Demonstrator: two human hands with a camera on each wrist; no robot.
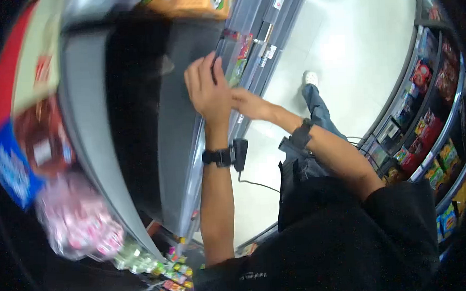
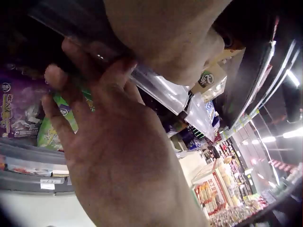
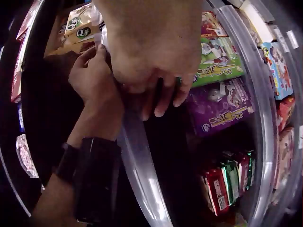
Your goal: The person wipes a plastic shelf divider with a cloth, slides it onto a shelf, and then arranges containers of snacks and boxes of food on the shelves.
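Note:
My left hand (image 1: pixel 207 92) is at the edge of a dark shelf (image 1: pixel 180 122), beside a clear plastic shelf strip (image 3: pixel 135 151). In the left wrist view, the fingers of the left hand (image 2: pixel 123 137) are spread and fairly straight, with the thumb close against the strip. My right hand (image 1: pixel 252 104) is right beside the left. Seen from the right wrist, the right hand (image 3: pixel 151 52) bends its fingers down over the strip; its thumb is hidden. Green packets (image 3: pixel 218 61) and a purple packet (image 3: pixel 222 106) lie beyond the right fingertips.
Yellow-brown boxes (image 3: pixel 78 28) stand farther along the shelf. Red and green packets (image 3: pixel 229 179) stand in a lower row. A pink bag (image 1: pixel 83 219) hangs at the left in the head view. Across the pale aisle floor (image 1: pixel 359 51) are stocked shelves (image 1: pixel 424 121).

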